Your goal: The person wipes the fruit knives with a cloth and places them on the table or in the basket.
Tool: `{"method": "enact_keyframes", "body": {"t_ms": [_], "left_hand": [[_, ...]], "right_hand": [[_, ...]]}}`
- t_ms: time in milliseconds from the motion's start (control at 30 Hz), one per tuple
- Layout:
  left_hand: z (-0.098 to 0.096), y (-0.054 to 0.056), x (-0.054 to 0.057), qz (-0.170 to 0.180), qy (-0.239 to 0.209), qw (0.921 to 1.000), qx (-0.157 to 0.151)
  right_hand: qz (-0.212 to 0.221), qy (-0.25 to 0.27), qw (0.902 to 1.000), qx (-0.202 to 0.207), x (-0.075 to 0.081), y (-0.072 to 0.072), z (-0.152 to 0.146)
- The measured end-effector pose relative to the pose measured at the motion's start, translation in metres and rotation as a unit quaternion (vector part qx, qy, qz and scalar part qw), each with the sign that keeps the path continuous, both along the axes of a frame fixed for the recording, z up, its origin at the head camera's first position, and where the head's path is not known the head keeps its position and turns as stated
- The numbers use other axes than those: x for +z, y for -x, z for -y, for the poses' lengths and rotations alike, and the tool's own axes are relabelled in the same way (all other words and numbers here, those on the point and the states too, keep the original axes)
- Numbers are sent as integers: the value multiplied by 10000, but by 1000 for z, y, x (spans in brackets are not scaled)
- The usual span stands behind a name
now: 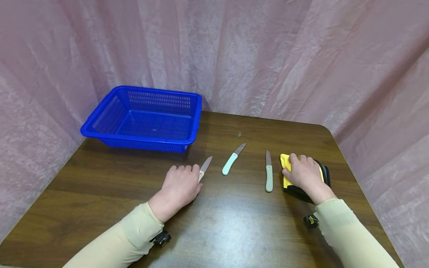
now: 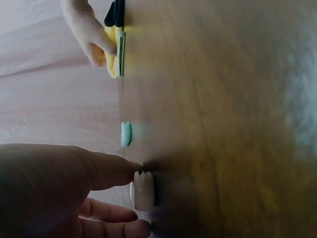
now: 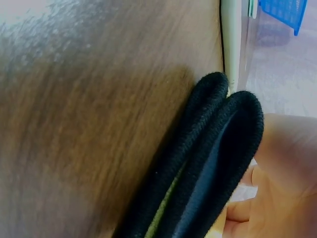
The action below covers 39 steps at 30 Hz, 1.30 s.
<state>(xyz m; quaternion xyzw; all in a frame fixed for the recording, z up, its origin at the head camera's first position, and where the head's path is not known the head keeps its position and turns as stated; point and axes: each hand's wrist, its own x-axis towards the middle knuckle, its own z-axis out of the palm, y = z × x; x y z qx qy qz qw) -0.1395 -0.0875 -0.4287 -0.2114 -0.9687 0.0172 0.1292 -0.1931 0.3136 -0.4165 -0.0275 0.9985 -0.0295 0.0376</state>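
My left hand [image 1: 179, 186] reaches over a knife with a beige handle [image 2: 144, 191], the blade [image 1: 206, 163] pointing away. In the left wrist view the thumb lies along one side of the handle and fingertips stand just off the other. The handle is partly hidden under the hand in the head view. My right hand [image 1: 305, 172] rests on a folded yellow and black cloth [image 1: 285, 162], thumb toward its left edge. Thick black folds [image 3: 198, 163] of this cloth fill the right wrist view. Between the hands lie a mint-handled knife [image 1: 229, 163] and a pale green-handled knife [image 1: 269, 178].
A blue perforated plastic basket [image 1: 151, 140] stands at the back left of the brown wooden table [image 1: 231, 223]. Pink curtains [image 1: 234, 56] hang behind the table and at its sides. Both loose knives have their blades unfolded, pointing toward the back.
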Motion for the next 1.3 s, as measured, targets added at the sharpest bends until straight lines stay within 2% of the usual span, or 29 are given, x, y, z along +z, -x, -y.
{"method": "enact_keyframes", "body": {"t_ms": [100,400,633,733,933,1167,1300], "left_hand": [[2,1,1,27,28,10000,40],[6,3,-3,-386,-381,9985,-70],[7,6,-4,-730,-755,9944,-133],[7,6,-3,-942,-953,9909,-135],[8,6,2,-1286,-1193,9841,-282],[8,7,7,-1466,-1349,9789,-452],[8,6,10,-1543,-1434,9764,-480]], "right_hand": [[-72,1,10000,57,-1,-1,0],[-28,61,10000,59,0,-4,-3],[-43,287,9996,28,-1,-7,-6],[-262,422,9987,91,0,-10,-6],[-1003,619,9928,231,4,-16,-4],[-1962,768,9761,538,11,-22,3],[-2075,898,9723,588,21,-27,14]]}}
